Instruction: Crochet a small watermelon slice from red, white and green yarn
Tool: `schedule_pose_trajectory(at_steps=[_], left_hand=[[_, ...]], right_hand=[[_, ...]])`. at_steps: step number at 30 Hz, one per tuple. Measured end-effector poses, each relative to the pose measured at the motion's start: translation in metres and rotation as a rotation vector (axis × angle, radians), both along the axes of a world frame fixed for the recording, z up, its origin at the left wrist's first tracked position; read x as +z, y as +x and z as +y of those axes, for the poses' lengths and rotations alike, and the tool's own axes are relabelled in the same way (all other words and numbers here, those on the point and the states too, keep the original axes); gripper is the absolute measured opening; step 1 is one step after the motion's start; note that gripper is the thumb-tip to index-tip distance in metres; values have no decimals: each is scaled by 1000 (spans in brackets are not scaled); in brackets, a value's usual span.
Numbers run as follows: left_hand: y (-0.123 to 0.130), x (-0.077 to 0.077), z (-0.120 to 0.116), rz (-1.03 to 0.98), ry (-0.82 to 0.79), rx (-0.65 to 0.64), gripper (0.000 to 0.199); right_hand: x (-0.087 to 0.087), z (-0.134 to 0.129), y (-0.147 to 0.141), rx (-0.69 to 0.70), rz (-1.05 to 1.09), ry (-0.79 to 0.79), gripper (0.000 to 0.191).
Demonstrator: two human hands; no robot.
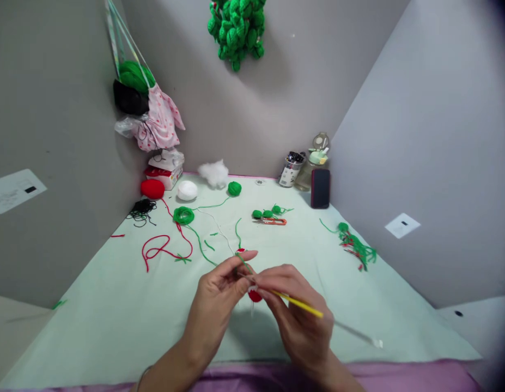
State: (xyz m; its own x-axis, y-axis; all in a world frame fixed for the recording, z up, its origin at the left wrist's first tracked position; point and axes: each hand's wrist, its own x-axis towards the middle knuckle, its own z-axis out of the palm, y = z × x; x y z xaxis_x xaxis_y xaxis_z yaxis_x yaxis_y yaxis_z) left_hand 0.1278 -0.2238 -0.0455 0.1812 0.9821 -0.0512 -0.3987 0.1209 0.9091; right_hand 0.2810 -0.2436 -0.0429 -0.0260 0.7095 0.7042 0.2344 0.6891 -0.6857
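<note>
Grey walls (301, 92) close in on three sides; pale green worktop (154, 321), pink-purple cloth (378, 375) along the near edge. Small red-and-white yarn piece (255, 295) sits between the two hands, at the fingertips: just right of the left hand (219, 296), just left of the right hand (299, 313). Mostly red below, white at its top edge. Another small red-and-white bit (241, 250) shows just beyond the left index finger.

Writing: dark print on the pale cup (290, 175) at the back, too small to read. Red-and-white box (166, 177) at back left carries marks, none legible. No brand made out.

Left hand: thumb and fingers drawn together, pinching the work; index finger extended, green strand (244, 263) crossing it. Right hand: fingers curled, clamped on a yellow-handled hook (303, 306), its slim metal end reaching to the left thumb. A thin grey rod (356, 331) with a white tip sticks out behind the right hand; whether it is held, cannot tell.

Beyond the hands: orange-handled snips (277, 222) beside small green yarn balls (267, 214); green coil (183, 215) farther left.
</note>
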Motion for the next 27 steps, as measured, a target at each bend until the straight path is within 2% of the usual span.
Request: schedule_pose_trajectory(at_steps=[2,5,8,11,14,18,20,23,27], left_hand=[[1,0,-3,-59,-16,-27,40],[-1,1,-7,-102,-7,-56,42],[-7,4,-12,-125,14,-129,41],[-10,7,-15,-174,-13,-235,47],[-8,10,-14,-223,-105,-251,51],[-7,14,-9,-270,-200,-251,53],[-9,15,-7,-266,-211,-239,54],[-13,17,-5,-224,-209,-187,54],[-15,18,-4,-154,-199,-150,49]], right_hand=[[-7,-2,1,-115,-195,175,39],[-17,-5,8,-282,-418,370,47],[-21,-9,17,-348,-523,447,57],[-23,-12,20,-334,-525,462,57],[-23,-10,15,-270,-351,391,49],[-16,-5,3,-84,20,132,36],[-10,-4,2,-4,58,79,30],[-4,-5,7,31,105,10,23],[2,0,12,74,313,-159,15]])
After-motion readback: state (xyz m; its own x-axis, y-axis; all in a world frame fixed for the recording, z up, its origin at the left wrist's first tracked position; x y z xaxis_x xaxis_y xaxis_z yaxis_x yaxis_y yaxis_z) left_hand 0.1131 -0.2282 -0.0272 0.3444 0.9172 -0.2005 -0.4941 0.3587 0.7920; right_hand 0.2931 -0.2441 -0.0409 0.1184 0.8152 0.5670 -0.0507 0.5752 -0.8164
